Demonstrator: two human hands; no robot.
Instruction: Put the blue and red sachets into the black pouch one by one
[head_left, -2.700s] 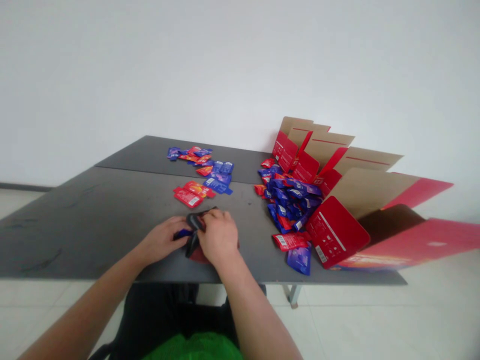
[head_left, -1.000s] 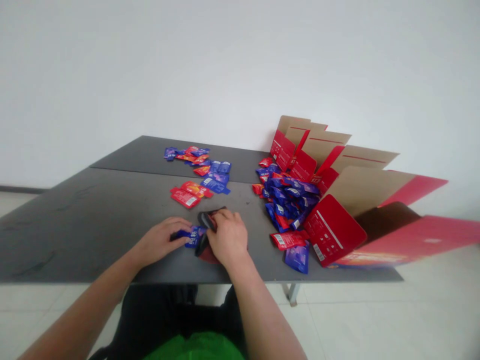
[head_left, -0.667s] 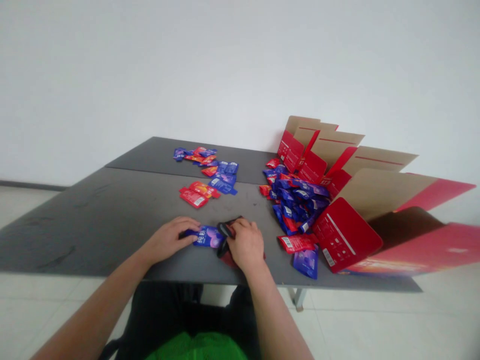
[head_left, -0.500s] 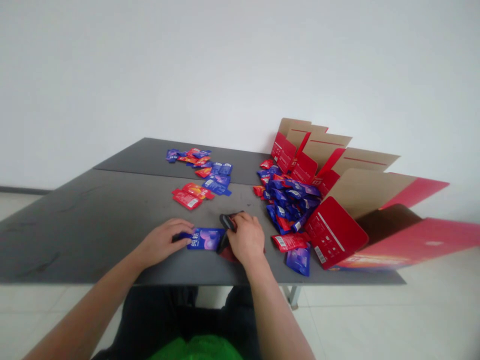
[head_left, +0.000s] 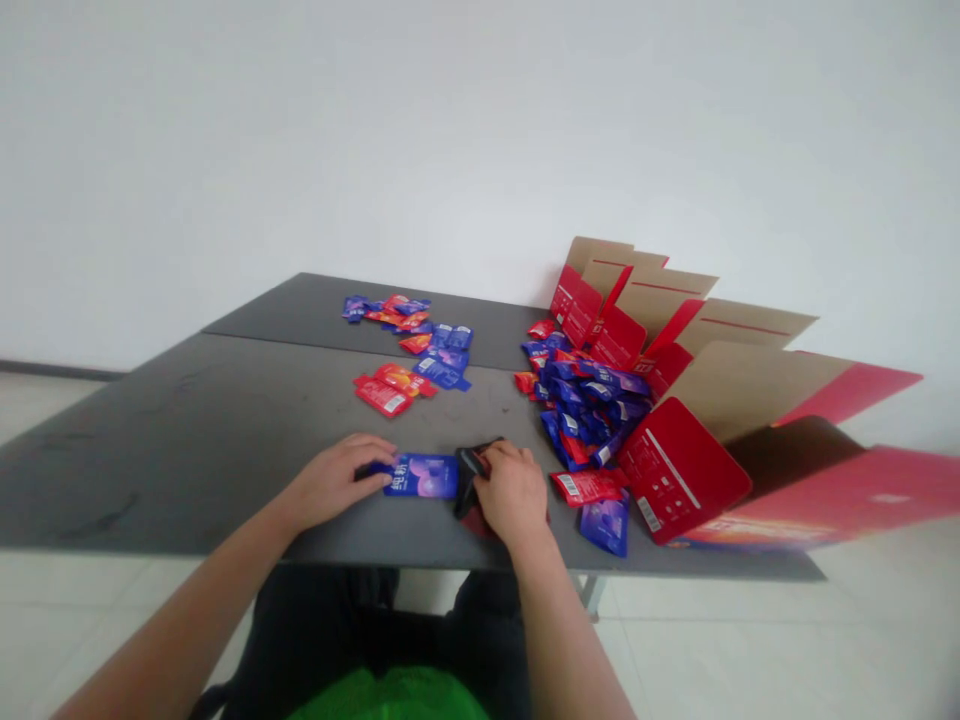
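The blue packet [head_left: 426,477] was positioned flat on the grey table [head_left: 247,410], its left end pinched by the left hand [head_left: 341,480], while a dark pouch-like object [head_left: 470,462] just beside the opposite end was grasped by the right hand [head_left: 516,492].

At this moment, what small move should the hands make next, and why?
Probably, the left hand should ease the flat blue-purple plastic packet slightly left, while the right hand steadies the black-and-maroon item. The left hand's fingers are on the packet's left end, and its right edge lies right against the item.
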